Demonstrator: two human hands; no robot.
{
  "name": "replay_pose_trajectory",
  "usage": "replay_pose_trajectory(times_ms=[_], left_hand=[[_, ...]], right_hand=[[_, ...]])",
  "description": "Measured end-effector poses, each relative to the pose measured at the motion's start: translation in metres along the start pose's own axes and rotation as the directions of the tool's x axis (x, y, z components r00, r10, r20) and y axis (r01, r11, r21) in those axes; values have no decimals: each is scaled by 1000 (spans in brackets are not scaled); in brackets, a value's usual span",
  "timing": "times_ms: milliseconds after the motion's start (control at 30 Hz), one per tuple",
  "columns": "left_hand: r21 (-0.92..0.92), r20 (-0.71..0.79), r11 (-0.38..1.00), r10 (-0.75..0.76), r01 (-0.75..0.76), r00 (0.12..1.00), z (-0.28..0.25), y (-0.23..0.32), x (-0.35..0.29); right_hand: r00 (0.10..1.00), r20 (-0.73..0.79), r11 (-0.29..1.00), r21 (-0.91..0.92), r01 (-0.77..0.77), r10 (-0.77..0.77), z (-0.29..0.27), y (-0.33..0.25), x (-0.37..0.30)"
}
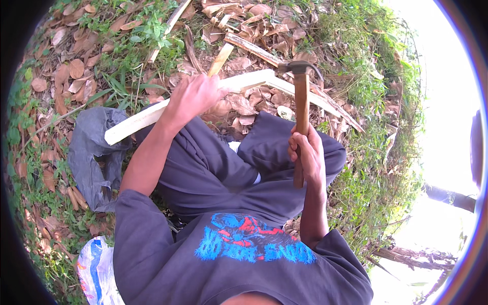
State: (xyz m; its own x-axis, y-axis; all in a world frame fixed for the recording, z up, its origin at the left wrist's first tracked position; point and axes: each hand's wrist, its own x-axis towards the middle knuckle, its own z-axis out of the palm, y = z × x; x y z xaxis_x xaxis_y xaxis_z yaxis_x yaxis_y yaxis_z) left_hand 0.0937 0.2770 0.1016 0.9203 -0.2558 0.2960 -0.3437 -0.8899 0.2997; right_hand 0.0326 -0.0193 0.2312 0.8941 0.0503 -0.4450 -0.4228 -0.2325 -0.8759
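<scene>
Pale cream wooden slat (152,116), brown-handled hammer (301,101) with grey head, dark navy shirt (239,264) with blue-red print, grey cloth (91,152).

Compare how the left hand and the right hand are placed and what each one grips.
The left hand presses down on a pale wooden strip lying across the knee; the right hand grips a hammer upright by its wooden handle. The left hand reaches farther out; the right hand stays nearer the body. Both are bare and closed on something wooden.
</scene>
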Motion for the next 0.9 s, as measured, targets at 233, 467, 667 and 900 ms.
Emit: replay_pose_trajectory(times_ms=[233,467,667,900], left_hand=[[54,-82,997,64,-60,995,0,1,-4],[25,-93,998,66,-64,993,-5,3,-5],[-39,-66,998,44,-46,997,-3,3,-6],[3,-28,998,60,-60,998,1,1,-6]], right_hand=[[994,113,982,-188,14,7,-2,-7,32],[997,-73,936,-351,8,-35,10,-25,32],[988,-155,918,-393,-51,-12,10,-19,28],[986,-94,721,-692,35,-137,9,-22,36]])
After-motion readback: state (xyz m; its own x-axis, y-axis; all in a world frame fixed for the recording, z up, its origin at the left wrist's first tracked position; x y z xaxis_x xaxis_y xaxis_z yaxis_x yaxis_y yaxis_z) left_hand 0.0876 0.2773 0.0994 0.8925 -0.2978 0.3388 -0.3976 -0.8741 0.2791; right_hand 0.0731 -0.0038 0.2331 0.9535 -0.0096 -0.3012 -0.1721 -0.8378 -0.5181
